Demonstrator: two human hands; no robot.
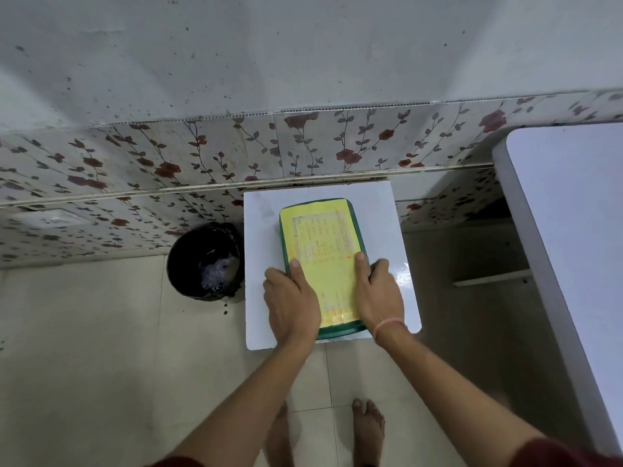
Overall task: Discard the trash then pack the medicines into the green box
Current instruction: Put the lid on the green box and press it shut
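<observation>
The green box (pixel 322 230) lies closed on a small white table (pixel 263 224); its lid carries a yellow printed label. My left hand (pixel 291 301) grips the box's near left side, thumb resting on the lid. My right hand (pixel 379 291) holds the near right side the same way, with a pink band at the wrist. No medicines are visible; the inside of the box is hidden. A black trash bin (pixel 188 261) stands on the floor left of the table, with crumpled clear plastic trash (pixel 215 269) inside it.
A floral-tiled wall (pixel 202 156) runs right behind the small table and bin. A larger white table (pixel 573 214) fills the right side. My bare feet (pixel 367 429) stand on the tiled floor in front of the small table.
</observation>
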